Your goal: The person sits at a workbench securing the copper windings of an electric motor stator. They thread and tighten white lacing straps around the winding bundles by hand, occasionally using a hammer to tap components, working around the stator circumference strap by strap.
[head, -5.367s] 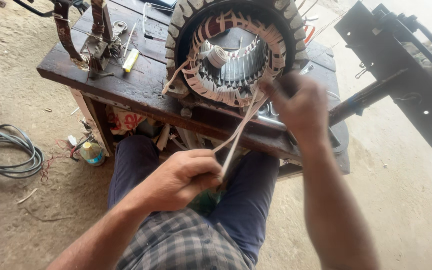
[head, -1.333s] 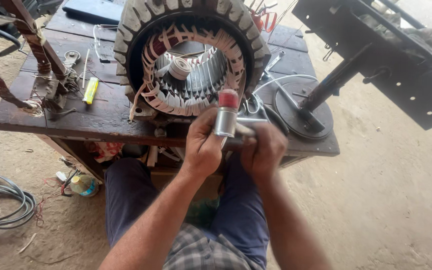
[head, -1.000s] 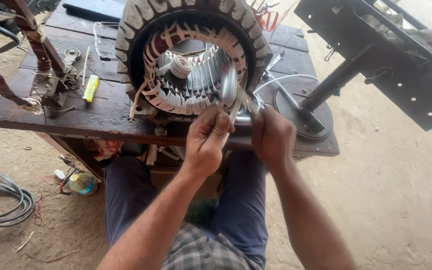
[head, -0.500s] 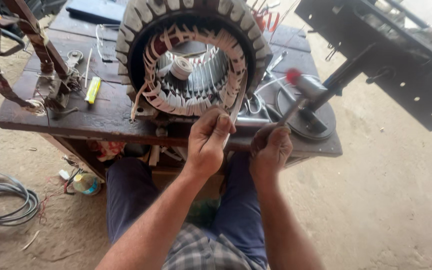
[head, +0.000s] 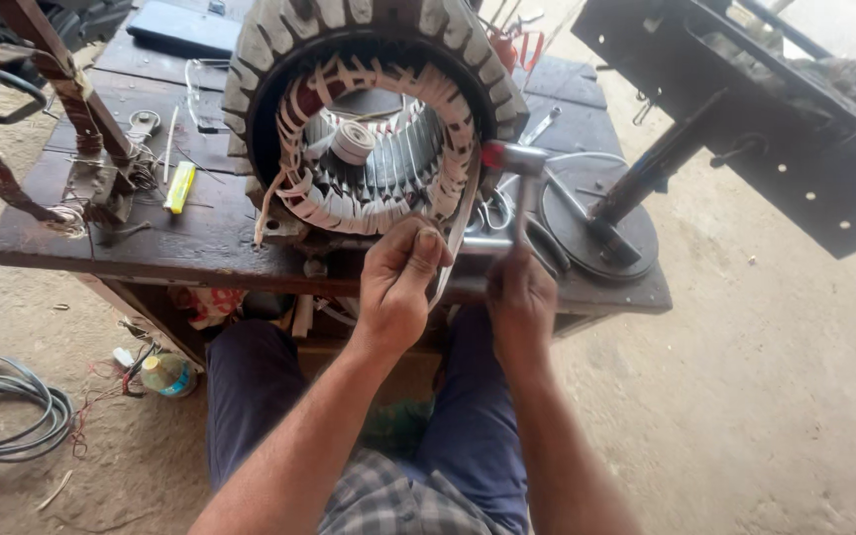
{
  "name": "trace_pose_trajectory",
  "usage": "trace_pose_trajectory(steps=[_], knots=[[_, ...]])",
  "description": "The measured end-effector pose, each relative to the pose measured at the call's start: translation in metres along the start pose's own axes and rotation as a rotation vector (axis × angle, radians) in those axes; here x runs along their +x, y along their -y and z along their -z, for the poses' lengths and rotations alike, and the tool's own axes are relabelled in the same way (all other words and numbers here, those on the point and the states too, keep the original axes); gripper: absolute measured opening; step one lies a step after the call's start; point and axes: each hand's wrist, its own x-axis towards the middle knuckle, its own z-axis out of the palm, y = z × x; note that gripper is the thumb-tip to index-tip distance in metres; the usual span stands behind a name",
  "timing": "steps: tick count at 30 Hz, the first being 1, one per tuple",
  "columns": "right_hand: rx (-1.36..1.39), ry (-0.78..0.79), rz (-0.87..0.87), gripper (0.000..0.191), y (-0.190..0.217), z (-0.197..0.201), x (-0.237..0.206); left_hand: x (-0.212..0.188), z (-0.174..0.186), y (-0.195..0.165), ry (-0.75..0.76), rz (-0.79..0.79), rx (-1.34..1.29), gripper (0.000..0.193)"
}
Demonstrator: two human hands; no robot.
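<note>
A large motor stator [head: 374, 109] with white insulated windings stands on a dark wooden bench [head: 200, 223]. My left hand [head: 398, 282] pinches a thin pale strip [head: 456, 233] that runs up to the stator's lower right rim. My right hand [head: 522, 302] grips the handle of a small hammer [head: 515, 168], whose metal head with a red end is raised just right of the stator. A white tape roll [head: 354, 142] sits inside the bore.
A yellow marker [head: 179, 186] and loose wires lie on the bench's left. A round metal disc [head: 596, 213] and a black steel frame [head: 755, 109] stand at right. Grey cables [head: 7, 416] and a small bottle [head: 165, 374] lie on the dirt floor.
The hammer has swung from far right back toward the stator's rim, head upright. My right hand moved left and up. My left hand keeps the strip pinched at the stator's lower edge.
</note>
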Motion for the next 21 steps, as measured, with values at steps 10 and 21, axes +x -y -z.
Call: trace_pose_trajectory(steps=[10,21], knots=[[-0.909,0.001,0.662,0.032,0.028,0.01,0.037,0.002,0.01,-0.009,0.023,0.025,0.011,0.035],[-0.634,-0.015,0.521,0.039,0.027,0.003,0.025,0.0,0.006,-0.025,-0.006,-0.029,0.079,0.036]])
